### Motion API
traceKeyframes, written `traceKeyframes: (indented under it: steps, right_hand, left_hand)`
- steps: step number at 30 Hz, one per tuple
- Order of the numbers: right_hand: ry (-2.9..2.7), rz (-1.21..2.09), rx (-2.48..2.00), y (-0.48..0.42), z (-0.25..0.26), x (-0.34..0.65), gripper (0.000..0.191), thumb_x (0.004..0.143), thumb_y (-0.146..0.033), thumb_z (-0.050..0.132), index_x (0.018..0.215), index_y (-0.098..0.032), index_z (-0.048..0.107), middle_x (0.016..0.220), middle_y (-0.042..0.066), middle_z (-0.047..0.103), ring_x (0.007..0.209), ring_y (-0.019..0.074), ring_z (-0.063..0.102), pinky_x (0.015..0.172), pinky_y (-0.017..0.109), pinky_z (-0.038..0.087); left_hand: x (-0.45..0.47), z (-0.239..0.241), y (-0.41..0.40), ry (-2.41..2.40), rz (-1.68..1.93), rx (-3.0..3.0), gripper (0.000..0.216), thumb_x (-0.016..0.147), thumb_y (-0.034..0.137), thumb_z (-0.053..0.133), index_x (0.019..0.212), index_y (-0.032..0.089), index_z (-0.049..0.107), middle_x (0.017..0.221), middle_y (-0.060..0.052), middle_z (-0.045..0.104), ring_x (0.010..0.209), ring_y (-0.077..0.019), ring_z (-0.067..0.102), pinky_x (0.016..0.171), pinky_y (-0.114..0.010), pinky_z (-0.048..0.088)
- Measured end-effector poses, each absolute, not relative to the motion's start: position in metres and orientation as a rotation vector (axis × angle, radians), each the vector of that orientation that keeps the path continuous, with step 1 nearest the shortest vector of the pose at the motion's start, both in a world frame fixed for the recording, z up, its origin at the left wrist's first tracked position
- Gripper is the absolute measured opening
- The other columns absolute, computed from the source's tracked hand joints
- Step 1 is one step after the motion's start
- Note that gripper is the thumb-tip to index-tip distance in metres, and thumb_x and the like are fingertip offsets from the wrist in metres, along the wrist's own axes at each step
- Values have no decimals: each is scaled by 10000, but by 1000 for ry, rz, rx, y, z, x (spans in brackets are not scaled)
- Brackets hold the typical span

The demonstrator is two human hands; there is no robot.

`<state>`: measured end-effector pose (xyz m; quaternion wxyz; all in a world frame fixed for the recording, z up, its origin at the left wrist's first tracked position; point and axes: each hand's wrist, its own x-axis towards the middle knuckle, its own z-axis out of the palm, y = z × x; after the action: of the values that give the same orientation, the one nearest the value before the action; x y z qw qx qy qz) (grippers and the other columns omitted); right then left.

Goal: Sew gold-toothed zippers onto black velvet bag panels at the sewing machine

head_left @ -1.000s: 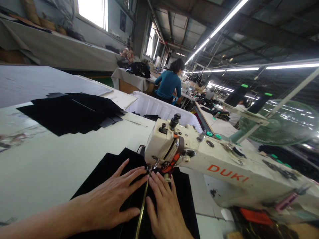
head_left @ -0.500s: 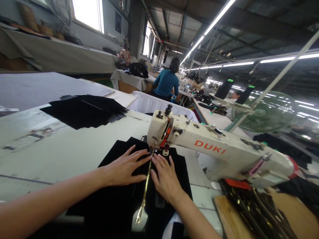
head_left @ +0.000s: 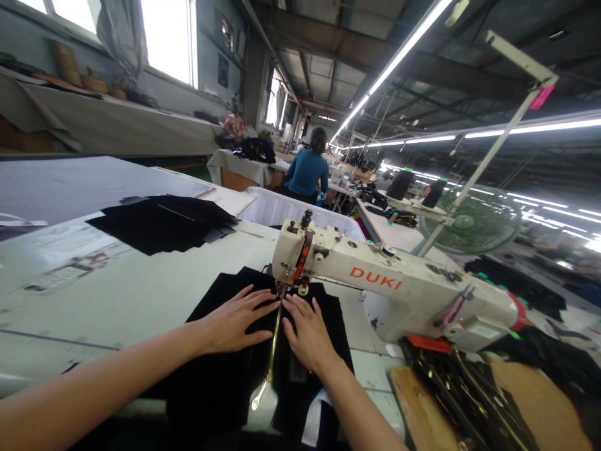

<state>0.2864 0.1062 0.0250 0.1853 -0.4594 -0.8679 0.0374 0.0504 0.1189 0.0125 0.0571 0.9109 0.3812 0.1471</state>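
Observation:
My left hand (head_left: 233, 323) lies flat, fingers spread, on black fabric (head_left: 220, 369) to the left of a gold zipper (head_left: 271, 357). My right hand (head_left: 307, 332) presses flat on the fabric to the right of the zipper. Both sets of fingertips sit just in front of the needle of a white DUKI sewing machine (head_left: 375, 282). The zipper runs from the presser foot toward me, and its pull hangs near the table's front edge.
A stack of black cut pieces (head_left: 164, 220) lies at the far left on the white table (head_left: 107, 294). A white bin (head_left: 282, 210) stands behind the machine. A person in a teal top (head_left: 307, 172) sits further back. A fan (head_left: 469, 222) is at right, zippers on a board (head_left: 469, 401) at lower right.
The camera has pulled back and up, so more of my arms and the machine shows. Both hands stay flat on the fabric beside the zipper, close to the needle.

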Motion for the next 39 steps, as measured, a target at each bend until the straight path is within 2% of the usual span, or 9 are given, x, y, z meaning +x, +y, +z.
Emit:
traceKeyframes:
  steps: [7,11,15,19,23,27,29,32,39]
  right_hand:
    - [-2398,184,-1314,93,33,286,380,987,-185,521,1357,-220,600,1472,119,566,1406,293,474,1180,646,273]
    - [-2296,292,-1330,46,41,286,263,998,-163,479,1190,-189,656,1273,109,662,1230,232,608,1167,507,385]
    - [-2251,383,-1247,2,39,281,266,936,-209,601,1201,-215,630,1209,71,648,1209,222,593,1231,522,281]
    - [-2324,329,-1196,-16,31,273,390,914,-197,594,1303,-182,594,1272,95,626,1279,259,536,1255,571,189]
    - [-2429,272,-1105,-21,28,273,507,871,-71,502,1374,-108,563,1407,146,573,1380,281,470,1251,521,253]
    - [-2195,395,-1186,-20,31,280,313,930,-119,487,1165,-166,687,1259,104,675,1212,220,622,1160,412,431]
    - [-2059,365,-1319,-16,32,281,318,937,-159,516,1222,-161,657,1226,115,675,1163,235,633,1080,418,502]
    - [-2049,271,-1422,-12,29,274,389,904,-195,622,1293,-183,638,1249,115,653,1189,290,589,1073,490,481]
    - [-2024,198,-1387,-6,21,256,180,891,-95,662,1015,-207,729,1048,62,707,1035,249,623,1094,513,408]
  left_hand:
    - [48,26,92,1164,374,2677,559,1044,493,476,1546,252,418,1604,-107,417,1512,-291,315,1234,-589,193]
    - [46,19,32,1156,369,2649,824,969,550,585,1622,204,222,1660,-123,286,1532,-307,253,1243,-540,233]
    - [35,3,6,1244,519,2553,555,1011,273,490,1558,241,406,1605,-57,426,1502,-266,343,1253,-515,237]
    - [23,6,16,1369,551,2399,459,1078,362,394,1525,277,462,1534,-26,529,1426,-255,476,1172,-460,420]
    - [27,16,15,1260,527,2528,486,1075,360,431,1554,277,412,1587,-24,458,1467,-248,415,1237,-462,308]
    - [39,12,5,1111,486,2694,528,1065,228,443,1583,241,346,1593,-57,448,1485,-221,383,1269,-470,225]
    - [42,7,3,1108,489,2720,548,1057,199,452,1590,234,328,1588,-67,455,1488,-224,377,1268,-475,232]
    - [43,2,3,1117,516,2733,570,1041,170,470,1589,234,327,1592,-75,449,1485,-232,383,1263,-472,250]
    - [40,-2,3,1065,510,2798,647,983,75,477,1587,251,325,1593,-55,449,1470,-225,410,1266,-462,244]
